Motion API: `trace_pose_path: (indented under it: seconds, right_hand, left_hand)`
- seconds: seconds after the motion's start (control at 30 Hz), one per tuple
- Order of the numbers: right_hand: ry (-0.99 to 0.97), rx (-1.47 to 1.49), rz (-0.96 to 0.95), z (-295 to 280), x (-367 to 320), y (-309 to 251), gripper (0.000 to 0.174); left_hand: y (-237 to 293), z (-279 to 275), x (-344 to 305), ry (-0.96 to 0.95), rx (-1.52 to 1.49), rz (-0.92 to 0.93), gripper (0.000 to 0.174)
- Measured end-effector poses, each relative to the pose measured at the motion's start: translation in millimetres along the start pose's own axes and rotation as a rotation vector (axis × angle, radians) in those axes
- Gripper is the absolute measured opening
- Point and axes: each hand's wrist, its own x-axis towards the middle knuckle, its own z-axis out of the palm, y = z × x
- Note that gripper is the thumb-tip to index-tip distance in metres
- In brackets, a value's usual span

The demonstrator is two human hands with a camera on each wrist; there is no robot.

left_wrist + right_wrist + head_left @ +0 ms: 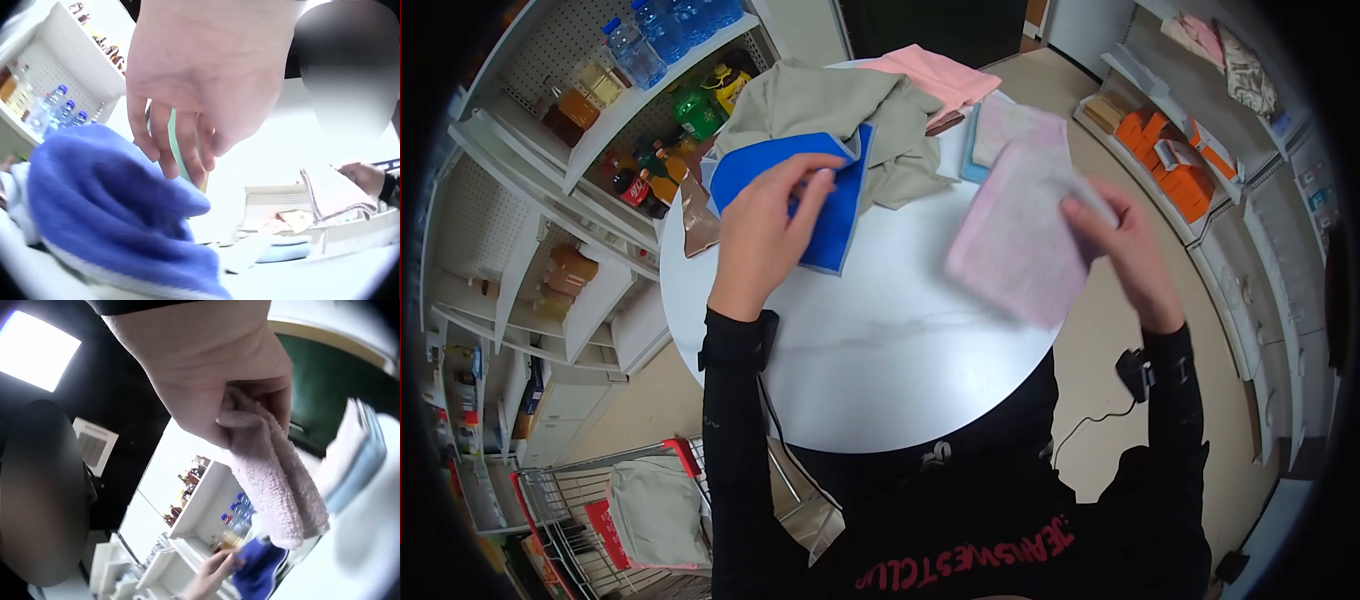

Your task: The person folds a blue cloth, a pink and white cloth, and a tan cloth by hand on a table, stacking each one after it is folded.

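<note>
- I see the right hand (pixel 1128 235) pinching a pale pink towel (pixel 1022 235)
- The left hand (pixel 765 232) hangs loose, gripping nothing, by a blue cloth (pixel 837 232)
- Grey cloth (pixel 815 100) lies behind

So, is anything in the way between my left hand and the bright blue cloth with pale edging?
Nothing visible. Your left hand is right at the bright blue cloth; the crumpled grey-green fabric lies beyond and beside it, not between. Whether your fingers touch the blue cloth, I can't tell.
</note>
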Motion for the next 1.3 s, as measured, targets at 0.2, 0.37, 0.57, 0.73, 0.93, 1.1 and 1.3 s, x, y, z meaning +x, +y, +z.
trace_pose_path:
  seconds: [0.2,0.37,0.57,0.73,0.93,1.1,1.3]
  right_hand:
    - [0.337,-0.376,-0.506,-57.4,70.9,-31.0,0.030]
    - [0.026,-1.009,-0.745,-35.2,104.0,6.3,0.050]
    - [-0.028,-1.185,-0.603,-7.8,101.9,48.1,0.064]
    - [-0.091,-1.110,-0.484,-15.1,98.4,45.1,0.065]
    - [-0.084,-1.255,-0.696,-15.1,87.7,49.9,0.056]
    - [-0.157,-1.123,-0.626,-7.2,79.6,47.7,0.052]
    - [-0.226,-0.849,-0.541,30.1,71.2,0.1,0.047]
  left_hand:
    - [-46.8,-8.2,-11.1,0.275,0.202,-0.123,0.019]
    - [-42.2,-7.9,-17.4,0.242,0.193,-0.133,0.017]
    - [-42.4,-6.4,-20.0,0.167,0.355,-0.054,0.015]
    - [-44.8,-7.4,-21.5,0.165,0.341,-0.043,0.015]
    - [-49.5,-15.6,-21.0,0.251,0.264,-0.064,0.017]
    - [-56.5,-27.6,-15.7,0.520,0.371,0.101,0.029]
    - [-69.0,-24.0,-24.7,0.338,0.425,-0.019,0.035]
